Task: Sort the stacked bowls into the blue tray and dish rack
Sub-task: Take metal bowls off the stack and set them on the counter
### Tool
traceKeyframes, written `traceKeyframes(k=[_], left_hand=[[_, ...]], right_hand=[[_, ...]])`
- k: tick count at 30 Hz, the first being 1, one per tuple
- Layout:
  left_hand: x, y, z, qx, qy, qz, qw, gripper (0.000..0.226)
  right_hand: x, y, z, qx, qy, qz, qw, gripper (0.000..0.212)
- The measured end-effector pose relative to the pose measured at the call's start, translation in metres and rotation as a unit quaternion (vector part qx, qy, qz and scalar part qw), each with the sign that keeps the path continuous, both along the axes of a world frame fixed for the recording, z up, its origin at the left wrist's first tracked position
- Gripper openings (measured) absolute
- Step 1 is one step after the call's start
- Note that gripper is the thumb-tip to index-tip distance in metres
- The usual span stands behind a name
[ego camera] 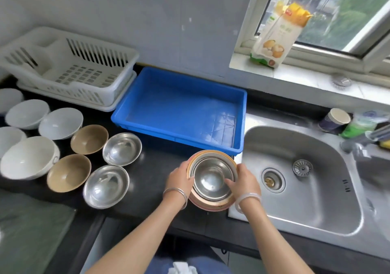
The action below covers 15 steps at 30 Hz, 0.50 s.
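Note:
A stack of nested bowls (pixel 212 179), with a steel bowl on top inside tan and white ones, sits on the black counter just in front of the blue tray (pixel 179 105). My left hand (pixel 180 178) grips the stack's left rim. My right hand (pixel 244 181) holds the right rim, with its fingers curled over the steel bowl's edge. The blue tray holds nothing. The white dish rack (pixel 69 64) stands at the back left, and no bowls show inside it.
Loose bowls lie on the counter at left: two steel bowls (pixel 122 148), two tan bowls (pixel 89 139) and several white bowls (pixel 27 157). A steel sink (pixel 299 181) is at right. A paper cup (pixel 335 118) and a flour bag (pixel 278 35) stand behind it.

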<state>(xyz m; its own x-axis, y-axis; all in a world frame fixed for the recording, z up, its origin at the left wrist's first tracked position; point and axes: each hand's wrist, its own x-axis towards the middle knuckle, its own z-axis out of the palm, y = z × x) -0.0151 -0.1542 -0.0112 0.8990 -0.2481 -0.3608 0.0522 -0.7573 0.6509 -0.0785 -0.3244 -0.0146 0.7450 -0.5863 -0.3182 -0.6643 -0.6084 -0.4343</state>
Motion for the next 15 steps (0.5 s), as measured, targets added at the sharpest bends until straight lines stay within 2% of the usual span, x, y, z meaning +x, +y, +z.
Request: traceKeyframes(k=[5,15], left_hand=[[-0.0013,-0.0019,-0.0031,-0.017,0.015,0.026,0.999,0.034],[-0.0037,-0.0041,-0.0063,-0.01,0.014,0.043,0.999,0.023]], right_hand=[[0.003,-0.0011,0.0048,-0.035,0.018,0.012,0.999,0.015],[0.0044,-0.0034,0.0059,-0.11,0.037,0.075,0.99,0.019]])
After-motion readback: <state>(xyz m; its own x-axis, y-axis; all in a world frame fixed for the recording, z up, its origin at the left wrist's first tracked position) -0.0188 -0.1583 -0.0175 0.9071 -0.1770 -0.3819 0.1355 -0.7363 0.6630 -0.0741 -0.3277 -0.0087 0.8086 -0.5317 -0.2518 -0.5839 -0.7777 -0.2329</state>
